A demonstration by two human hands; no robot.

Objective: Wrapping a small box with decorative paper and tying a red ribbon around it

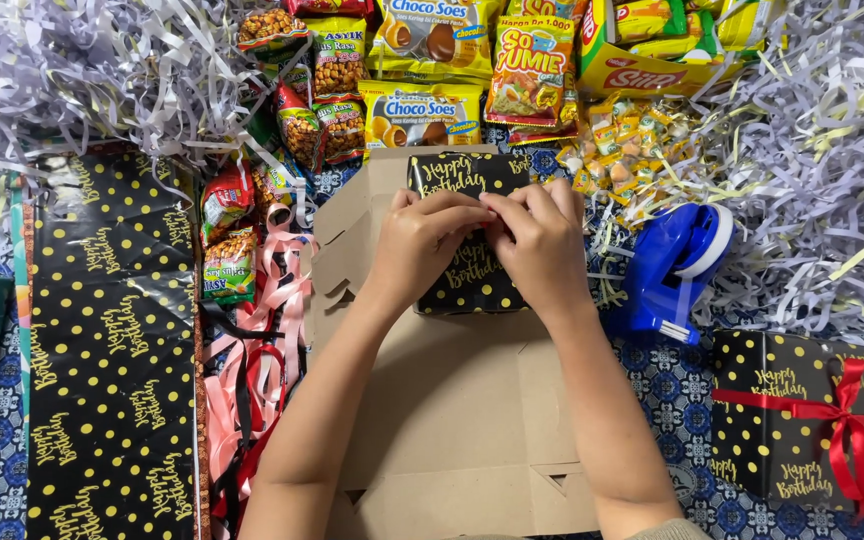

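A small box wrapped in black paper with gold dots and gold lettering (464, 180) lies on a flattened brown cardboard sheet (452, 400). My left hand (422, 243) rests on the top of the wrapped box with its fingertips pinched at the middle. My right hand (542, 245) presses beside it, its fingers meeting the left fingertips over the paper seam. Both hands cover the middle of the box, so whatever sits between the fingertips is hidden.
A blue tape dispenser (674, 268) stands right of my hands. A wrapped box with a red ribbon (797, 420) sits at the lower right. A sheet of black dotted paper (112, 340) lies left, beside pink and red ribbons (262, 370). Snack packets (422, 70) and shredded paper (822, 150) fill the far side.
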